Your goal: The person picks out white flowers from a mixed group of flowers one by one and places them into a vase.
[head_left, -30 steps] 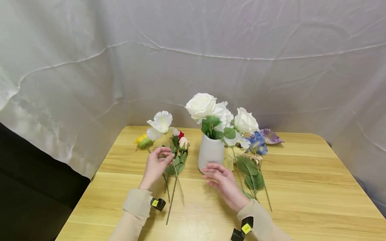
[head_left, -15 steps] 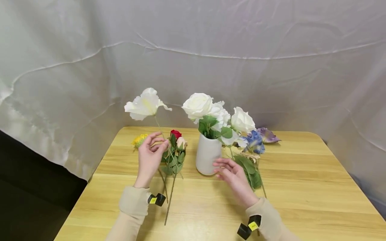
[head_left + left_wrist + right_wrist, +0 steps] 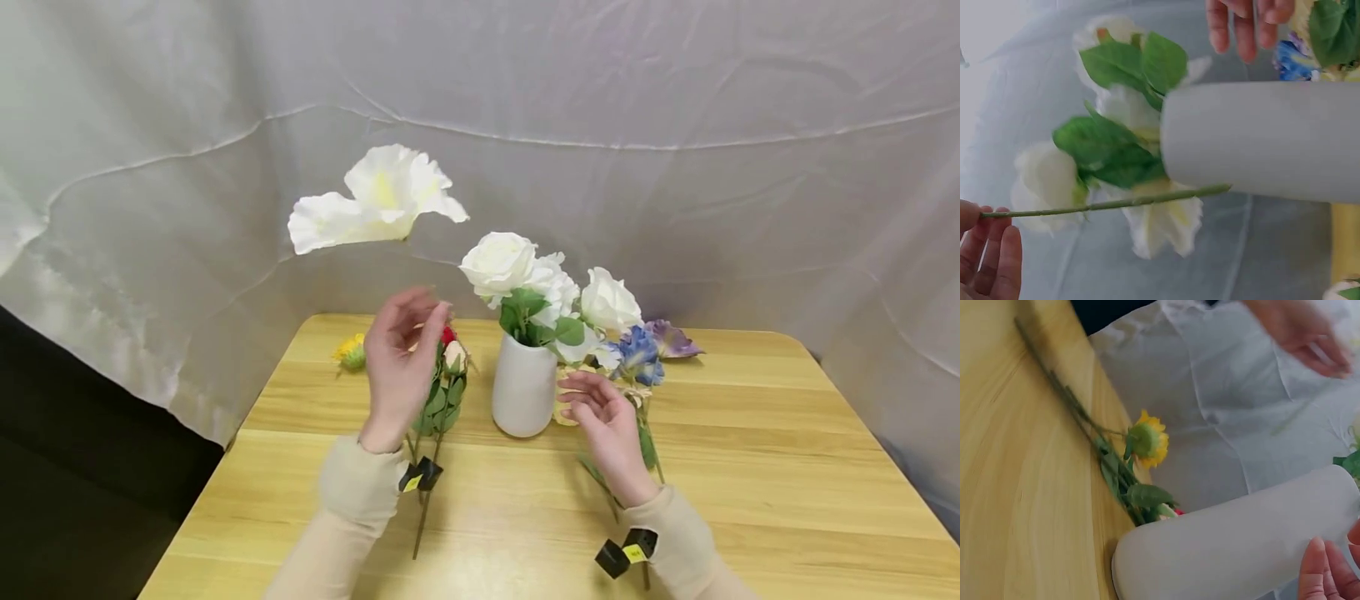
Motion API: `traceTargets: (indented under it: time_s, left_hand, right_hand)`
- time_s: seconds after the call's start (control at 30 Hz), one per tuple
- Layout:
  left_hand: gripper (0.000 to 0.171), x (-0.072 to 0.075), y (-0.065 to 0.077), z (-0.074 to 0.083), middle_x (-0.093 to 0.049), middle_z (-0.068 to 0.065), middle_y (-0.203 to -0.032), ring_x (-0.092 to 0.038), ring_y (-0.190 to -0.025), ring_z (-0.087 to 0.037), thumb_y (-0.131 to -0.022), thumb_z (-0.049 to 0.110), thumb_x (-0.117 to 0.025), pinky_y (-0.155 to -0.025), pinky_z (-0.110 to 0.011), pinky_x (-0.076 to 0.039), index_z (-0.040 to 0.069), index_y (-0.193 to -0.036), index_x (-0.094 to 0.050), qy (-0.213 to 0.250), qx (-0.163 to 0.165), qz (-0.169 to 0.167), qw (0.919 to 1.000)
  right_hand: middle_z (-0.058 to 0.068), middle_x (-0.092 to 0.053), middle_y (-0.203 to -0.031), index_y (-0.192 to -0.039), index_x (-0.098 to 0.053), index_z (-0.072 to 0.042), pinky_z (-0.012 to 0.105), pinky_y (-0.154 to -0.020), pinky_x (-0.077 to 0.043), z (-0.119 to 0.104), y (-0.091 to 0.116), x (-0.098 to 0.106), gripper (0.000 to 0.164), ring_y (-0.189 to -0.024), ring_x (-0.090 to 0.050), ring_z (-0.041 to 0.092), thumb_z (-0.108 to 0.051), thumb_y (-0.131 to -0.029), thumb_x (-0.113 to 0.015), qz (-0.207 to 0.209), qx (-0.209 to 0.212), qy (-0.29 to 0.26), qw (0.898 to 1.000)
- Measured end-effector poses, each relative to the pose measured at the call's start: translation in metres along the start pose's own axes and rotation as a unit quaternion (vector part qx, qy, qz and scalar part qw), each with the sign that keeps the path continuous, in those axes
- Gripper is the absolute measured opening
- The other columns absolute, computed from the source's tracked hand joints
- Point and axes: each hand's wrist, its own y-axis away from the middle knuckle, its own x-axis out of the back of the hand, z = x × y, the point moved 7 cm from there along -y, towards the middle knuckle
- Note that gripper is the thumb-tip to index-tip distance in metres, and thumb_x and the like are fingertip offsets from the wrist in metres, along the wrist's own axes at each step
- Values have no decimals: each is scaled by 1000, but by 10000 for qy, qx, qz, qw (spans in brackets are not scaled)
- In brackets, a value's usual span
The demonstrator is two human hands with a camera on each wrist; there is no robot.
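Note:
My left hand [image 3: 401, 358] pinches the thin green stem [image 3: 1116, 205] of a ruffled white flower [image 3: 386, 196] with a yellow centre. The bloom is raised above the hand, left of the white vase [image 3: 523, 392]. In the left wrist view the bare stem end lies across the sight line of the vase; contact cannot be told. White roses [image 3: 498, 262] and green leaves stand in the vase mouth. To the right of the vase hovers my right hand [image 3: 607, 429], its fingers loosely bent and holding nothing; whether a fingertip touches the vase is unclear.
Left of the vase lie a yellow flower [image 3: 351, 352] and a pink rose [image 3: 455, 357], with a red bloom partly hidden. Blue [image 3: 639, 354] and purple [image 3: 675, 340] flowers lie to the right. Behind the wooden table [image 3: 750, 450] hangs a grey curtain [image 3: 570, 192].
The left hand has lifted the white flower from low over the left-hand flowers to well above the table. The right hand has moved a little right, away from the vase front.

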Motion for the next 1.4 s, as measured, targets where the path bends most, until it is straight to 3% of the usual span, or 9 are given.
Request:
traceTargets:
  time_s: [0.1, 0.3, 0.5, 0.67, 0.83, 1.03, 1.23, 1.4]
  left_hand:
    - [22, -13, -6, 15, -68, -33, -96, -68, -86, 3, -91, -8, -64, -77, -18, -61, -14, -113, -59, 179, -482, -88, 9986]
    - [22, -34, -15, 29, -66, -33, -93, -68, -86, 1, -91, -11, -62, -74, -20, -61, -18, -112, -56, 534, -807, -160, 9952]
    - [21, -53, -17, 34, -67, -29, -93, -72, -83, -24, -92, -7, -64, -72, -25, -62, -14, -110, -57, 510, -1021, -207, 9932]
    - [18, -67, -14, 30, -70, -27, -94, -70, -83, -38, -93, -5, -64, -75, -30, -64, -11, -110, -60, 283, -1184, -456, 9915]
    - [18, -75, -11, 23, -71, -25, -96, -73, -85, -35, -95, -2, -64, -76, -32, -65, -10, -111, -62, -64, -1212, -620, 9907]
    - [16, -80, -7, 15, -73, -22, -94, -75, -85, -31, -97, 1, -62, -77, -26, -64, -9, -110, -63, -556, -1228, -744, 9881]
    - [12, -82, -4, 8, -75, -20, -92, -76, -81, -28, -97, 4, -63, -77, -24, -63, -6, -104, -65, -979, -1293, -755, 9839]
    - [11, -81, -3, 0, -75, -18, -90, -75, -78, -26, -96, 6, -65, -75, -23, -63, -4, -99, -67, -1147, -1137, -783, 9838]
  right_hand:
    - [-3, -68, -111, -129, -53, 9, 24, -80, -60, -3, 0, 1, 36, -98, -67, 11, 14, -93, -48, 125, 361, 229, 9990]
    - [2, -68, -113, -127, -55, 10, 25, -80, -61, -9, 3, -2, 37, -99, -67, 11, 16, -91, -48, 148, 723, 388, 9965]
    - [7, -68, -115, -124, -58, 3, 22, -78, -60, -15, 3, -6, 37, -99, -68, 14, 16, -91, -50, 119, 1001, 404, 9941]
    - [5, -67, -115, -125, -57, 6, 23, -79, -60, -12, 3, -6, 38, -100, -68, 14, 17, -89, -51, 98, 912, 406, 9950]
    - [10, -66, -118, -129, -54, 9, 24, -80, -60, -7, 4, -5, 40, -101, -67, 14, 16, -90, -49, 72, 715, 447, 9964]
    - [15, -65, -119, -128, -54, 4, 24, -80, -60, -4, 4, -5, 41, -99, -66, 11, 16, -89, -50, 64, 661, 469, 9967]
    - [17, -64, -120, -128, -54, 1, 22, -80, -60, -3, 4, -5, 43, -99, -66, 11, 17, -88, -50, 29, 654, 433, 9969]
    - [19, -64, -120, -129, -53, 1, 25, -81, -61, -3, 4, -4, 44, -99, -67, 15, 17, -88, -49, 7, 679, 461, 9966]
